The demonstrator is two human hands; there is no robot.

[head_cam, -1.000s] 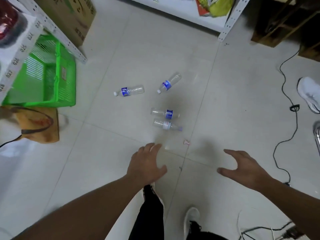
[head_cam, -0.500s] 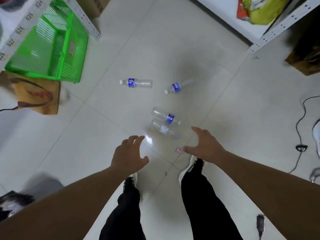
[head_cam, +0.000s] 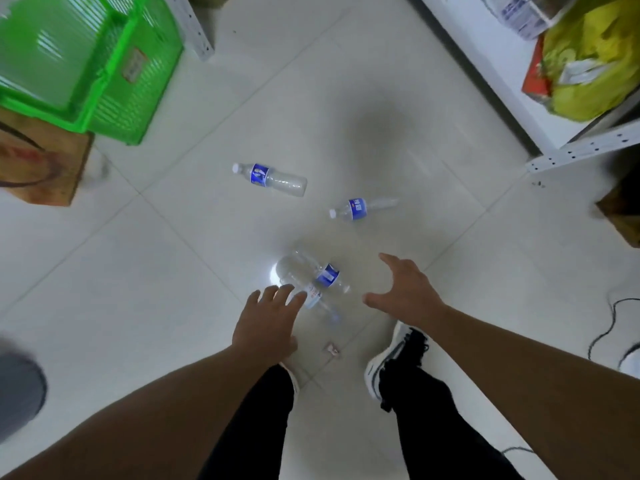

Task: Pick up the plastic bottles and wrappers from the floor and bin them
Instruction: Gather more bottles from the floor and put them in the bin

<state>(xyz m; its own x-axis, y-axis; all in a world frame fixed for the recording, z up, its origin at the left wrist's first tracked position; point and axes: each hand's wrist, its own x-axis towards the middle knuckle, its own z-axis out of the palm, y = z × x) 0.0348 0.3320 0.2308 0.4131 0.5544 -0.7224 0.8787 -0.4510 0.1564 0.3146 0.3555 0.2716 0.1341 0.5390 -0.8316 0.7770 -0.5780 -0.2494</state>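
Several clear plastic bottles with blue labels lie on the pale tiled floor. One bottle point(head_cam: 273, 179) lies far left, another point(head_cam: 362, 207) far right. Two bottles lie side by side just ahead of my hands: a blue-labelled one point(head_cam: 313, 271) and a white-labelled one point(head_cam: 317, 299). My left hand point(head_cam: 266, 320) hovers open with its fingertips over the white-labelled bottle's end. My right hand point(head_cam: 405, 292) is open, fingers spread, just right of the pair. A small pink wrapper point(head_cam: 331, 348) lies between my feet.
A green plastic basket point(head_cam: 104, 71) sits at the top left beside a brown paper bag point(head_cam: 41, 161). A white shelf unit point(head_cam: 540, 109) with a yellow bag stands at the right. A black cable point(head_cam: 609, 323) trails along the right edge. A grey round object point(head_cam: 17, 389) lies at the left.
I have stepped closer and leaned down; the view has shifted forward. Both open hands have moved toward the nearest pair of bottles, the left now over the white-labelled one.
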